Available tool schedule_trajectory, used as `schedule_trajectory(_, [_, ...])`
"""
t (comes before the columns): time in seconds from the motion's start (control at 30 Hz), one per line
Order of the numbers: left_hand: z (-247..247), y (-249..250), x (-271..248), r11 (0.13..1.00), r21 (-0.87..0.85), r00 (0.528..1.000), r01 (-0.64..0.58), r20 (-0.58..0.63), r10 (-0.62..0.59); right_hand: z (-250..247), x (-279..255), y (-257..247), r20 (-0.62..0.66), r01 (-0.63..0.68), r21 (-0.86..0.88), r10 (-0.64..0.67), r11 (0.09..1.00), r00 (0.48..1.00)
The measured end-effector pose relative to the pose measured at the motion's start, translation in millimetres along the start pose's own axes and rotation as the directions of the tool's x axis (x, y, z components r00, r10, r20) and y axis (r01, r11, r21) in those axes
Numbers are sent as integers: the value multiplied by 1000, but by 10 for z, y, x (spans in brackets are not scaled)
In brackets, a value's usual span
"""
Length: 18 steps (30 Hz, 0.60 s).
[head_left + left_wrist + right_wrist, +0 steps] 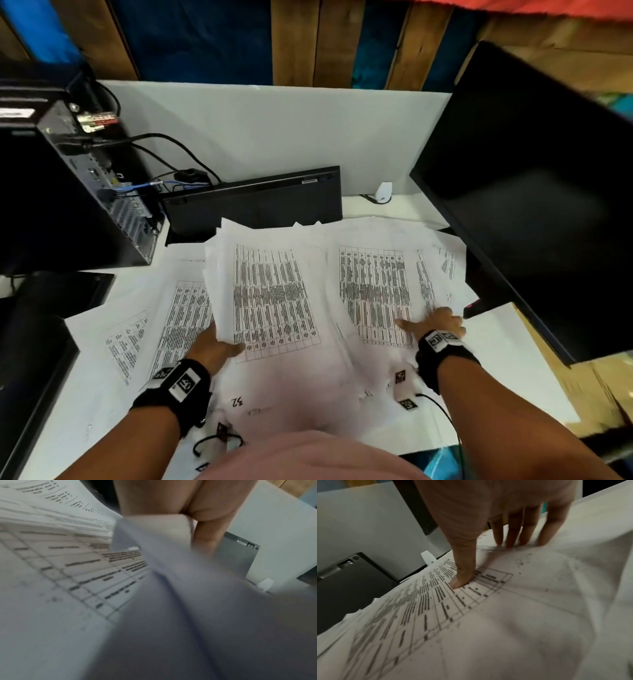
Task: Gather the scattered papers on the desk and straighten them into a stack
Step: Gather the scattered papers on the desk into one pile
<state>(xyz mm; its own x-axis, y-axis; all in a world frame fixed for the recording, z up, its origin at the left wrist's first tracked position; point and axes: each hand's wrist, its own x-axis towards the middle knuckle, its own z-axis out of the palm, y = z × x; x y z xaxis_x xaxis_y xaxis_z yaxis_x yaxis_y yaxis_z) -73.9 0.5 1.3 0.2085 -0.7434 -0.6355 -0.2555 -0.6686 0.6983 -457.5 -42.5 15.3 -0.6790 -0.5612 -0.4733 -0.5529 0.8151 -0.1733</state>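
Left hand (214, 346) gripping a bundle of papers (267, 294) by its near edge, right hand (436, 322) spread flat, fingers (513, 534) straight, pressing loose sheets (376, 287) on the desk (85, 394).

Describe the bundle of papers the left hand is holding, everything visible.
The bundle of papers is several white sheets, loosely layered with edges fanned out at its left side. The top sheet carries a printed black table of dense text. The bundle is lifted and curved, near end pinched by the left hand, thumb on top, fingers beneath. Its far edge overlaps the black keyboard standing behind. It lies over other scattered sheets on the white desk.
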Motion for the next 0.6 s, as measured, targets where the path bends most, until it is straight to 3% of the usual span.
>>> schedule_trajectory(0.1, [41, -25, -23, 1000, -19, 1000, 25, -1, -25, 49, 45, 1, 137, 108, 186, -134, 977, 981])
schedule_trajectory(0.17, [51, -20, -30, 999, -22, 1000, 24, -5, -24, 73, 47, 12, 62, 126, 188, -140, 974, 988])
schedule_trajectory(0.27, [34, -49, -5, 998, -50, 999, 50, 3, -50, 12, 40, 92, -193, -23, 17, 26, 1000, 981])
schedule_trajectory(0.37, [35, -64, -5, 996, -67, 998, 63, -3, -63, -38, 118, 193, -150, -77, 75, 88, 994, 985])
schedule_trajectory(0.47, [44, -66, 4, 994, -79, 997, 74, -17, -76, -95, 158, 211, -61, -44, 347, 70, 937, 996])
schedule_trajectory(0.53, [41, -57, 9, 990, -109, 996, 88, -25, -91, -161, 141, 193, -111, 43, 385, -1, 922, 994])
schedule_trajectory(0.6, [33, -54, 13, 986, -140, 995, 90, -35, -95, -278, 112, 163, -222, 155, 264, -96, 952, 970])
